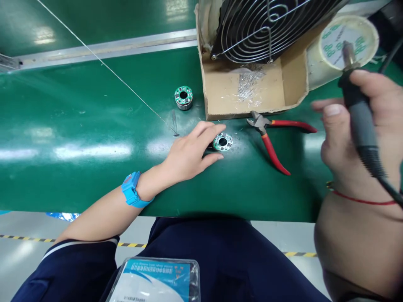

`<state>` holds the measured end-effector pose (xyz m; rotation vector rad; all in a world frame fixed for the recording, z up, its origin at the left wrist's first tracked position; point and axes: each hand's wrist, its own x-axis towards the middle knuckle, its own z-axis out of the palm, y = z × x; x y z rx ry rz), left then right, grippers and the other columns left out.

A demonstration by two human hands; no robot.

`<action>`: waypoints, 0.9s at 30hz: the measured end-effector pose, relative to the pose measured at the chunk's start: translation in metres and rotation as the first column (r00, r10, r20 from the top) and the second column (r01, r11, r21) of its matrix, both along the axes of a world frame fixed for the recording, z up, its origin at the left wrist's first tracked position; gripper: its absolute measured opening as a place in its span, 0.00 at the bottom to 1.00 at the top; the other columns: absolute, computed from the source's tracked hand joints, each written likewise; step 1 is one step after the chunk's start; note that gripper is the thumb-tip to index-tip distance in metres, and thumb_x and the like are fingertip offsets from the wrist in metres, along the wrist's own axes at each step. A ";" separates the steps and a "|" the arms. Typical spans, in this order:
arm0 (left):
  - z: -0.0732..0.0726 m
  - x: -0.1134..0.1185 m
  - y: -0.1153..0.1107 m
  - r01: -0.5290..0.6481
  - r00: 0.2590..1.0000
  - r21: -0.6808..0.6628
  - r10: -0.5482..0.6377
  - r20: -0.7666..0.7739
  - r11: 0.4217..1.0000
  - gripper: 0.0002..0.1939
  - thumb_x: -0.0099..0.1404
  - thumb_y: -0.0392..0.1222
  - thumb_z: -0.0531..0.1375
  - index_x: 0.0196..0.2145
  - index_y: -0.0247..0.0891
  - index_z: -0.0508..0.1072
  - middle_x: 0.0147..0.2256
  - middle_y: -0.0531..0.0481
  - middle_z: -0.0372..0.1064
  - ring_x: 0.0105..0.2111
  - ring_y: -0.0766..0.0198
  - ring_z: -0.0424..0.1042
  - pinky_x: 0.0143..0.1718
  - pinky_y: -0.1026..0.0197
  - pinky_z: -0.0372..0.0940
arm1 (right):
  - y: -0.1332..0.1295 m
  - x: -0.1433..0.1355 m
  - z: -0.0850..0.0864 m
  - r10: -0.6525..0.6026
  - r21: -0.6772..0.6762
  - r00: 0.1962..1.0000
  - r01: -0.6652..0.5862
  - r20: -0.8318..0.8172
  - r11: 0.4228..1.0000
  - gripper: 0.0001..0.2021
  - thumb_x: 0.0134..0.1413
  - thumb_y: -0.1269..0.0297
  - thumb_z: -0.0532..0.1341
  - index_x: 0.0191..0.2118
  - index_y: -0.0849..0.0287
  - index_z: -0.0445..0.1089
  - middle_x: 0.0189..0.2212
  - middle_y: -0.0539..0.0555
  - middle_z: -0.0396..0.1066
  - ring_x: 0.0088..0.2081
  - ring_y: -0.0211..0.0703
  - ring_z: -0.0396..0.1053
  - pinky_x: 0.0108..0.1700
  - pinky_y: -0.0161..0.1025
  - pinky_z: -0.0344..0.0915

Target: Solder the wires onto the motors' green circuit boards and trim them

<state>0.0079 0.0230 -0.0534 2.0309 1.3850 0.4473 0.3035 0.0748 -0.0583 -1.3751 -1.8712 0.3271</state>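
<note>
My left hand [192, 153] rests on the green bench with thumb and fingers around a small ring-shaped part [227, 144], which has a round green circuit board on top. Dark soot-like specks lie about that part. Up at the right, my right hand [374, 121] grips the grey and black handle of a soldering iron [362, 113], its tip angled away from me and apart from the parts. A second ring-shaped part [184, 98] stands board-up beyond my left hand. Solder wire [126, 84] slants down from the upper left and ends just left of my knuckles.
Red-handled side cutters [267, 130] lie open between my hands. Behind them, a cardboard box [217, 107] holds a black fan [267, 29] and a pile of wire clippings [250, 84]. A whitish tape roll [321, 67] stands beside it. The iron's cable [393, 191] runs off right.
</note>
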 end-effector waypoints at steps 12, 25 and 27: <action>0.001 -0.003 -0.007 -0.014 0.942 -0.032 0.024 0.336 0.999 0.21 0.66 0.37 0.63 0.55 0.43 0.65 0.41 0.51 0.73 0.25 0.70 0.64 0.29 0.63 0.64 | -0.037 -0.002 -0.020 0.061 -0.179 0.865 0.034 0.498 0.983 0.26 0.49 0.54 0.65 0.53 0.59 0.66 0.43 0.62 0.72 0.45 0.58 0.70 0.48 0.57 0.69; 0.002 0.000 -0.009 -0.022 0.973 0.102 -0.002 0.229 0.995 0.19 0.65 0.44 0.67 0.49 0.37 0.67 0.42 0.48 0.71 0.42 0.63 0.73 0.33 0.64 0.62 | -0.061 -0.010 -0.026 0.118 -0.038 0.950 -0.112 0.289 0.993 0.19 0.45 0.68 0.60 0.47 0.56 0.65 0.39 0.56 0.76 0.37 0.47 0.73 0.38 0.46 0.72; 0.003 0.001 -0.010 -0.023 0.980 0.111 0.001 0.199 0.994 0.19 0.65 0.45 0.67 0.48 0.37 0.67 0.42 0.48 0.71 0.41 0.63 0.72 0.32 0.63 0.62 | -0.064 -0.014 -0.019 0.145 -0.033 0.943 -0.141 0.299 0.989 0.18 0.45 0.67 0.60 0.46 0.55 0.66 0.34 0.54 0.74 0.31 0.45 0.70 0.31 0.42 0.69</action>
